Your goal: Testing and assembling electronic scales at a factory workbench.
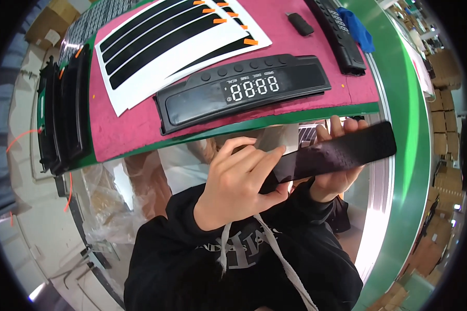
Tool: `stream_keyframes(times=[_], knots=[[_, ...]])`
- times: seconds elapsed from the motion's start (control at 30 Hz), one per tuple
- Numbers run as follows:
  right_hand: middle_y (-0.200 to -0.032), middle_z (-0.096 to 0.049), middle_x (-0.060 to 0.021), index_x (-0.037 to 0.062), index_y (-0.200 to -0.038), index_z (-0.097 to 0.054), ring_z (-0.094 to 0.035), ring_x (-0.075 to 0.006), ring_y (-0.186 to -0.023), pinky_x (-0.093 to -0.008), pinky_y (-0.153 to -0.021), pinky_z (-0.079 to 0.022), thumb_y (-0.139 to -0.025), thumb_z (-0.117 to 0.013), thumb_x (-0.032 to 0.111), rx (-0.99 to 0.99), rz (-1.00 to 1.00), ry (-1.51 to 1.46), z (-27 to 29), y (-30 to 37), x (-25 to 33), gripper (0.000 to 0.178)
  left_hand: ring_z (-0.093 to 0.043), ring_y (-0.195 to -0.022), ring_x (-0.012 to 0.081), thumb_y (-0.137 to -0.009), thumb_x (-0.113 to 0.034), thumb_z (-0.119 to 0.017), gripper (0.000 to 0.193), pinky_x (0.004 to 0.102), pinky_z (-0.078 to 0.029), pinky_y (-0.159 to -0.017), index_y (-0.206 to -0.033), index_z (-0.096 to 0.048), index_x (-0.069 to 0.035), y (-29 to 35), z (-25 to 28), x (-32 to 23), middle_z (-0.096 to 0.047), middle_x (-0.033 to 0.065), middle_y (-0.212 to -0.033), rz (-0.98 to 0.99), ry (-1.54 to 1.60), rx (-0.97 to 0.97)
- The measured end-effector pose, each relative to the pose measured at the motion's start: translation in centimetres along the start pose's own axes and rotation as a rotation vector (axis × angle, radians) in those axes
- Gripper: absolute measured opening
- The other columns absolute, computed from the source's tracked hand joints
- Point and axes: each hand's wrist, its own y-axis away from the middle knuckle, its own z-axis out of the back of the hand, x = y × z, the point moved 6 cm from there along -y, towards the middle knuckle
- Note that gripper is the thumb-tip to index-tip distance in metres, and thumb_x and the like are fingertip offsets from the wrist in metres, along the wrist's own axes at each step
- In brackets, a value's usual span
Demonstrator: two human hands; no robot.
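Over the table's near edge I hold a long, glossy black panel (342, 154) with rounded corners, its right end tilted up. My left hand (233, 181) pinches the panel's left end between thumb and fingers. From behind, my right hand (334, 184) supports it, fingertips showing above the upper edge and the palm below. Just beyond my hands lies a curved black display console (192, 106) with white digit segments and a row of round buttons. Behind it are white sheets (155, 78) carrying black curved strips with orange tabs.
A pink mat (353, 90) covers the green-edged table. At the far right lie another display console (342, 46), a blue cloth (359, 31) and a small black object (300, 24). Black housings (75, 109) stand at the left edge. Clear plastic bags (106, 199) hang below; cardboard boxes (443, 114) are stacked right.
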Motion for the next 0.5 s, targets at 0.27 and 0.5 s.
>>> stream_keyframes(times=[0.27,0.5], knots=[[-0.116,-0.053,-0.0119,0.0115,-0.123,-0.054,-0.048,-0.0187,-0.09,-0.0374,-0.078,-0.045,-0.074,-0.078,0.04,0.451,0.013,-0.131,-2.7,-0.5,-1.0,0.062,-0.063,-0.072,0.0194,-0.061,-0.019,-0.078,0.046,0.0343,-0.049,-0.08,-0.103,-0.068,-0.003,0.3,-0.5,1.4,-0.063,0.0056,-0.077,0.006,0.129,0.011],[-0.107,-0.051,-0.0078,0.0111,-0.115,-0.059,-0.043,-0.0158,-0.077,-0.0269,-0.069,-0.041,-0.069,-0.083,0.022,0.171,0.367,-0.269,-0.5,-4.3,6.4,0.053,-0.063,-0.085,0.02,-0.06,-0.022,-0.084,0.048,0.0346,-0.049,-0.076,-0.102,-0.069,-0.005,1.1,5.5,4.1,-0.066,0.0044,-0.093,-0.147,-0.036,-0.209]])
